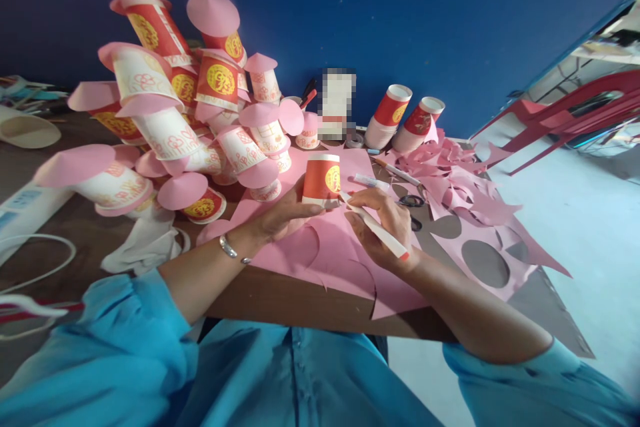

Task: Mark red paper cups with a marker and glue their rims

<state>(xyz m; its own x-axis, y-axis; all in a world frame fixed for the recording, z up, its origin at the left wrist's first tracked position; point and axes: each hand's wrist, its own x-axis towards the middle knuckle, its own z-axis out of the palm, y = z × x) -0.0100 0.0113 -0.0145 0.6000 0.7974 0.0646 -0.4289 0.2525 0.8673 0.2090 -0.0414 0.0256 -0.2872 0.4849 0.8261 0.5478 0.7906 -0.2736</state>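
My left hand [289, 213] is closed around the lower part of a red paper cup [317, 177] with a gold round emblem, its white band downward. In my right hand [383, 223] is a white marker [380, 235] with a red end. The marker's tip meets or nearly meets the cup's lower right edge; I cannot tell if it touches. Under both hands lie sheets of pink paper [345, 260] with curved cuts. Scissors [413, 201] with dark handles rest just right of my right hand.
Paper cups with pink cone tops [165, 133] are piled high at the left. Two stacks of paper cups [390, 113] stand at the back right. Pink paper scraps [460, 180] cover the table's right side. A white cloth [143, 243] lies near my left forearm. Beyond is a red chair [565, 113].
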